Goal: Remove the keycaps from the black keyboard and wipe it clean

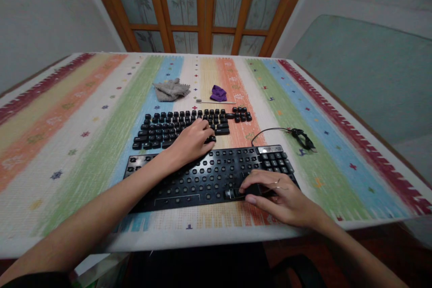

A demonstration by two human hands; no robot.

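Note:
A black keyboard lies on the striped tablecloth, most of its key posts bare and its number pad still capped. Beyond it, loose black keycaps are laid out in rows. My left hand reaches over the keyboard's far edge, thumb and forefinger closed around a keycap at the near end of the rows. At the keyboard's lower right, my right hand has its thumb and forefinger bent about a black keycap; the fingers partly hide it.
Behind the keycaps lie a grey cloth, a purple cloth and a toothbrush. The keyboard's bundled cable rests to the right. The table's near edge runs just before me.

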